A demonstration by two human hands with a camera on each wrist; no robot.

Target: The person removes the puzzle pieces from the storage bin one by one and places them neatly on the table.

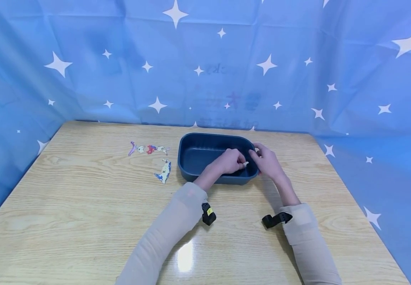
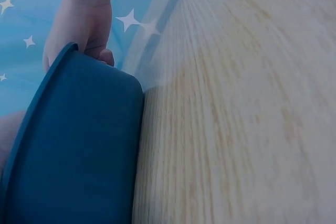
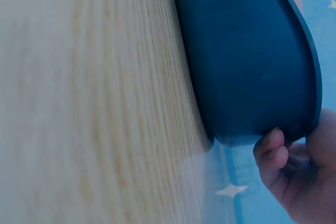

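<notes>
A dark blue rectangular box (image 1: 199, 158) with rounded corners stands on the wooden table. My left hand (image 1: 229, 161) reaches over its near side and inside, the fingers curled and pinching a small whitish piece (image 1: 246, 164) near the right end. Most of that piece is hidden by the fingers. At the right end, my right hand (image 1: 267, 161) grips the rim, thumb on the inner side. In the right wrist view, the fingertips (image 3: 274, 139) of this hand curl against the outside of the box wall (image 3: 247, 61).
Left of the box, several small colourful flat pieces (image 1: 151, 149) lie in a row on the table (image 1: 84, 198). Closer to me lies a larger white and blue piece (image 1: 164, 171). A blue curtain with white stars (image 1: 205, 79) hangs behind the table and along its sides.
</notes>
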